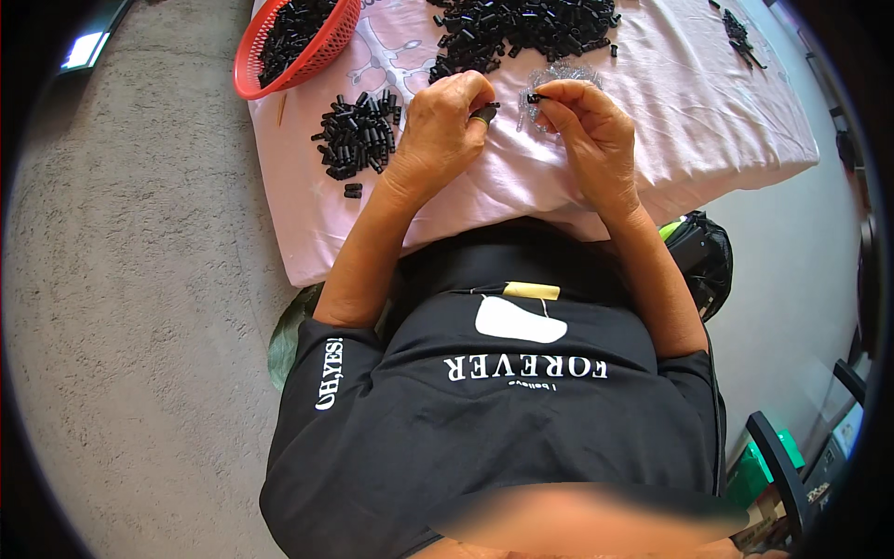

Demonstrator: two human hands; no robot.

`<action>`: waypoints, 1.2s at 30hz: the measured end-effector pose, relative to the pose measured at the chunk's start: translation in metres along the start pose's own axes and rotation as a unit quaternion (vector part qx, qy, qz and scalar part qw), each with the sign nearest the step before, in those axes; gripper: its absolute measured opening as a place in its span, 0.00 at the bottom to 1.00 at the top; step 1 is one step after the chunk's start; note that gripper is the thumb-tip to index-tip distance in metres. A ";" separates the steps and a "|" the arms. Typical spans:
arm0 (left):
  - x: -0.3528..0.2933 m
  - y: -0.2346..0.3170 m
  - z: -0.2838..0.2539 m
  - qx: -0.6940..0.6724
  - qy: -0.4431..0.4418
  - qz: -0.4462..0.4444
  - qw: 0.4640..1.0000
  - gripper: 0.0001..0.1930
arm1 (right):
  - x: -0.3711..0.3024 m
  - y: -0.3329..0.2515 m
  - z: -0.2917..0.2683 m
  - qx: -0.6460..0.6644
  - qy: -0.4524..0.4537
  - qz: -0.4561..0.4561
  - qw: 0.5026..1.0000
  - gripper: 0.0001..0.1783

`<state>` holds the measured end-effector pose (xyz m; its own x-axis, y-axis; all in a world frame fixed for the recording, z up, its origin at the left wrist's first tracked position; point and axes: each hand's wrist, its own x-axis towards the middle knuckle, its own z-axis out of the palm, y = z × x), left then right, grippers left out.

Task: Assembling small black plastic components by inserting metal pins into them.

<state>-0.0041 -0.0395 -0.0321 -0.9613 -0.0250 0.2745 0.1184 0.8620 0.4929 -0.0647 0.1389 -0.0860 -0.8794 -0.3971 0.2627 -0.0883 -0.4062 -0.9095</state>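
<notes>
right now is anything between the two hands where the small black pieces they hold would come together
Nothing visible. The left hand and right hand each pinch a small black piece; only bare pink cloth shows in the gap.

- One view only — a fisheye camera worn on the person's head, on the left side of a pair, looking steeply down the front of the body.
- The picture is upright and unmirrored; its left is the person's left.
- The person's black shirt [494, 410] fills the lower middle, very near the lens.
- The forearms run up from there to the left hand [447, 126] and right hand [587, 130], which sit in the upper middle — farther off, at arm's reach.
- The pink cloth [689, 121] lies beyond the hands at the top.
- Straight edges bow toward the dark round rim; the grey floor [130, 307] curves along the left.
</notes>
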 end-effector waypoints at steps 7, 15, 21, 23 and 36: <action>-0.002 -0.002 0.004 0.058 0.030 0.084 0.994 0.06 | 0.000 0.000 0.000 -0.001 0.003 -0.004 1.000 0.08; -0.006 0.015 0.024 0.071 0.007 0.060 0.996 0.06 | 0.000 0.002 0.000 0.003 0.006 0.000 1.000 0.08; -0.006 0.011 0.019 0.052 0.027 0.055 0.997 0.05 | 0.000 0.000 0.001 -0.009 0.008 -0.001 1.000 0.08; -0.004 0.017 0.009 0.020 0.042 0.045 0.998 0.06 | 0.000 0.002 -0.001 0.000 0.010 0.003 1.000 0.08; 0.004 0.029 -0.006 -0.015 0.066 0.076 0.995 0.08 | 0.000 -0.001 0.000 0.010 -0.014 0.012 1.000 0.08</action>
<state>-0.0033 -0.0179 -0.0120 -0.8906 0.0362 0.4534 0.2694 0.8451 0.4618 -0.0651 0.1395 -0.0852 -0.8681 -0.4291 0.2495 -0.0578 -0.4118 -0.9094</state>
